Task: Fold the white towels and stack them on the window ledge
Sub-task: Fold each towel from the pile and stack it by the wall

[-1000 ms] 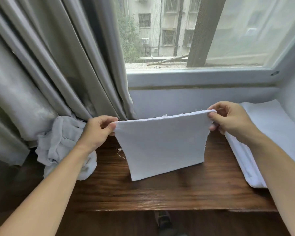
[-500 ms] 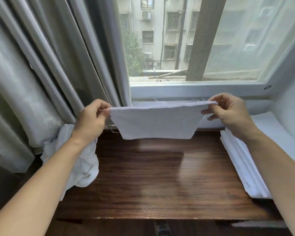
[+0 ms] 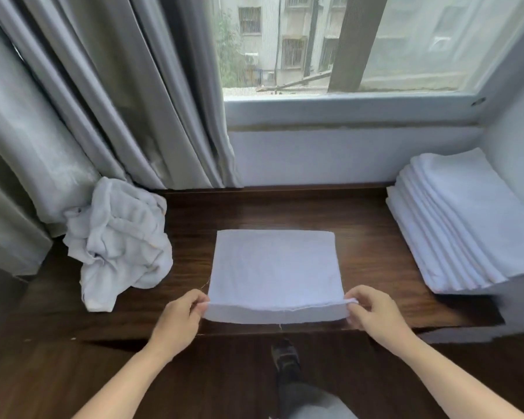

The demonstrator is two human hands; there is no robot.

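White cloth is pinched at both near corners: the left hand (image 3: 179, 319) grips the left corner of the towel (image 3: 274, 267) between thumb and fingers, and the right hand (image 3: 372, 317) grips the right corner the same way. Holding both corners keeps the near edge taut and level, judged to be in readiness for squaring the layers or making a further fold. That edge sits slightly raised at the front lip of the window ledge (image 3: 366, 243); the remainder of the towel lies flat on the dark wood, centred. To the right, against the wall, a stack of folded towels (image 3: 460, 225) rests on the ledge, near but apart from the towel in hand, evidently its destination. To the left, a crumpled heap of unfolded towels (image 3: 118, 240) sits beside the grey curtain (image 3: 118, 95), indicating work outstanding.
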